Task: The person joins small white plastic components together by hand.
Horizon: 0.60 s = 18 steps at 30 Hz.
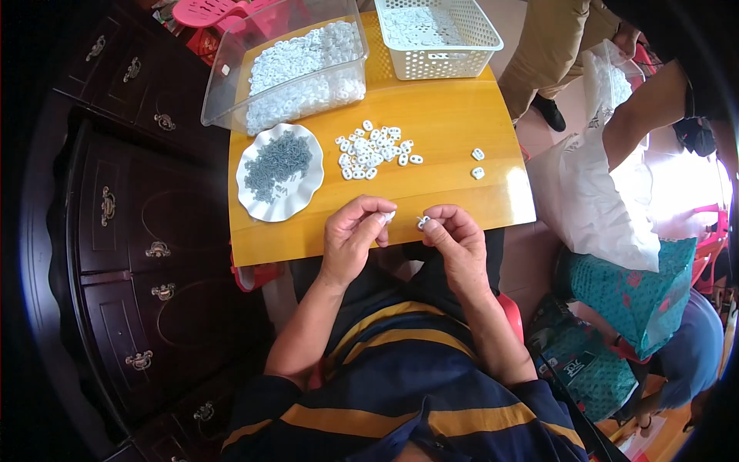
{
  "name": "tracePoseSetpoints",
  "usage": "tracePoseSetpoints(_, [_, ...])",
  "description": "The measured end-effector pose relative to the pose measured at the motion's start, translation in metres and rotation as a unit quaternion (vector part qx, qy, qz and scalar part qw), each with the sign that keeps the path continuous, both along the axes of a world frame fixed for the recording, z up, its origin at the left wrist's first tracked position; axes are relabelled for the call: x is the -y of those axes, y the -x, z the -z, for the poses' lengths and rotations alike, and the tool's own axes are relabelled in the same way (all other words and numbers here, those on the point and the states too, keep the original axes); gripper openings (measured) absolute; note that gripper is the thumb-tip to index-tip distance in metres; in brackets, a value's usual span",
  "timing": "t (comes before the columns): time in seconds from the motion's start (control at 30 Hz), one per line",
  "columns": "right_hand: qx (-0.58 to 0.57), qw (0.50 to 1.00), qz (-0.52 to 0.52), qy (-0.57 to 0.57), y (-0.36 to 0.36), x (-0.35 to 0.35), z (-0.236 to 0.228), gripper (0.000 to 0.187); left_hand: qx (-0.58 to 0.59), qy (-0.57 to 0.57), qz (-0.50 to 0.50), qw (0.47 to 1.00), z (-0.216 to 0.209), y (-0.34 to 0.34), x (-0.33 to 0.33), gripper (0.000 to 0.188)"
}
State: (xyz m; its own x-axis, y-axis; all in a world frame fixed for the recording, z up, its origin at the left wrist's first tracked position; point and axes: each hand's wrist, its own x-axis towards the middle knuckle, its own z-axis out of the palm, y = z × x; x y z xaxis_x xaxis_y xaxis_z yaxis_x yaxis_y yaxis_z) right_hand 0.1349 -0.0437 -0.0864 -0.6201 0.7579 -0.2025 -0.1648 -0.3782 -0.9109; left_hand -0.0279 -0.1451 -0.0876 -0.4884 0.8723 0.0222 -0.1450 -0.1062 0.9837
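Hands pinching small white pcs over table edge

Person's L hand (354, 235) has a white bit (390, 217) gripped betw. thumb & fingers, mostly hidden. R hand (456, 240) pinches a white pc w/ dark spots (423, 222) just beside it; the two don't touch. Loose pile of two-holed pcs (371, 152) lies beyond on the yellow table (450, 127), approx. centre. Wavy-rimmed plate (249, 206) w/ grey pegs (277, 163) at L. Two spare pcs (477, 173) sit apart at R. Clear bin (219, 100) & white basket (443, 68) at far side.
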Motion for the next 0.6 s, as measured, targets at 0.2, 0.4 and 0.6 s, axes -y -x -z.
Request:
tracePoseSetpoints(0.2, [-0.020, 1.000, 0.007, 0.010, 0.0006, -0.0009, 0.0013, 0.015, 0.026, 0.007, -0.017, 1.000, -0.0012, -0.0018, -0.0001, 0.020])
tracePoseSetpoints(0.4, [-0.024, 1.000, 0.000, 0.003, 0.0009, 0.0021, 0.0017, 0.015, 0.013, 0.011, 0.001, 1.000, 0.0061, 0.0013, 0.0047, 0.017])
tracePoseSetpoints(0.6, [-0.022, 0.999, -0.018, 0.016, 0.0007, 0.0061, 0.0022, 0.015, 0.021, 0.028, -0.007, 0.999, 0.0009, -0.0004, 0.0027, 0.014])
